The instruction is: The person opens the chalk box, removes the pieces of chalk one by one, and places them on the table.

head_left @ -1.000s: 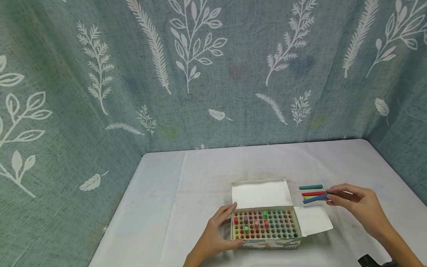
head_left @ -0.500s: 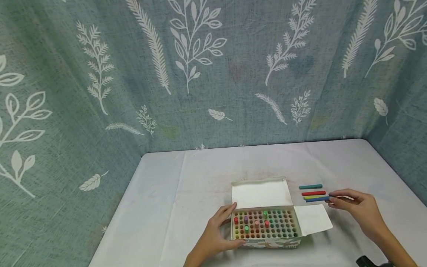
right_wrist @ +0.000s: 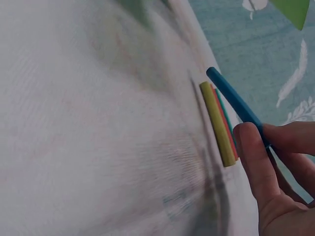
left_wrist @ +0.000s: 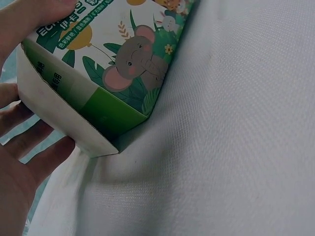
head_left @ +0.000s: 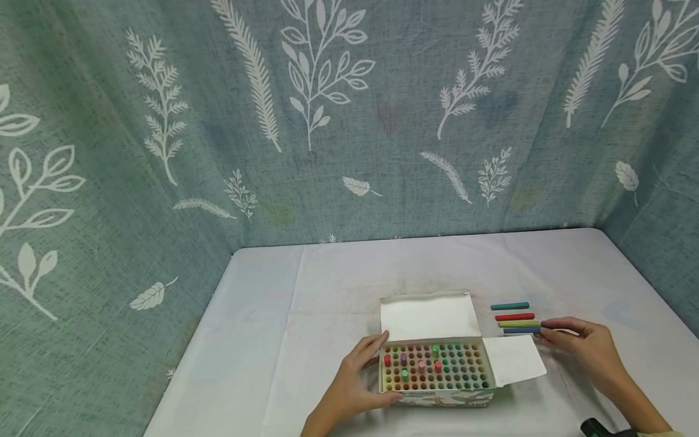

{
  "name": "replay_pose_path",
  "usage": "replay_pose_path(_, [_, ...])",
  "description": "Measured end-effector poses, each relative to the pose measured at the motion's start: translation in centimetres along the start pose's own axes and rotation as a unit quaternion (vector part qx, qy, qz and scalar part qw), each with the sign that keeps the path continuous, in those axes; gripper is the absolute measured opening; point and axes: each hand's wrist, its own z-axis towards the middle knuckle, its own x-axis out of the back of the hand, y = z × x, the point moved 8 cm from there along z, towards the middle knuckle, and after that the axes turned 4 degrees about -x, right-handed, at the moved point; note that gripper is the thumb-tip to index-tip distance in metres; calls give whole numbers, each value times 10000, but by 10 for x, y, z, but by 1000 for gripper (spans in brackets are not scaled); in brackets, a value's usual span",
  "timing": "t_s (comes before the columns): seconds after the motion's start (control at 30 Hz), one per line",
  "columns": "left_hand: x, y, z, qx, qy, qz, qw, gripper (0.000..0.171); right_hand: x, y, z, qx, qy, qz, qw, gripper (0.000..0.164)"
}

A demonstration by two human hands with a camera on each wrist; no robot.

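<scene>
The open box has a tray of round holes, several holding coloured sticks with their ends raised. My left hand grips its left end, thumb along the front wall and fingertips at the back corner. In the left wrist view, fingers lie behind an end flap of the box's printed side. My right hand pinches a blue crayon by its right end between thumb and fingers. The blue crayon lies alongside a yellow crayon, with a red crayon and a teal crayon beyond.
The box's white lid stands raised at the back, and a side flap spreads right towards my right hand. A white cloth covers the table. Patterned green curtain hangs behind and at both sides.
My right hand has brought the blue crayon down and slightly right, from slanting over the red and yellow ones to lying parallel in front of them. My left hand has kept its grip.
</scene>
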Motion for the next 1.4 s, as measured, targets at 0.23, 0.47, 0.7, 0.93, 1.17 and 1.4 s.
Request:
replay_pose_path(0.23, [0, 6, 2, 163, -22, -8, 9999, 91, -4, 13, 5, -137, 61, -495, 9987, 39])
replay_pose_path(0.47, [9, 38, 7, 120, -59, -28, 9999, 88, -7, 13, 5, -251, 158, -1341, 9905, 35])
replay_pose_path(0.7, [14, 41, 7, -63, -61, 30, 10000, 87, -8, 2, 3, 34, 322, -1643, 9859, 24])
replay_pose_path(0.93, [12, 4, -1, -69, -51, 188, 9998, 89, -6, -8, 0, 367, 592, -1947, 9784, 15])
replay_pose_path(1.17, [19, 4, -4, 9, 30, 182, 9998, 91, -6, -30, -3, 911, 706, -2326, 9657, 13])
replay_pose_path(1.4, [28, 30, -1, -71, -11, 23, 10000, 87, -6, -16, 14, 2031, 808, -2352, 9470, 12])
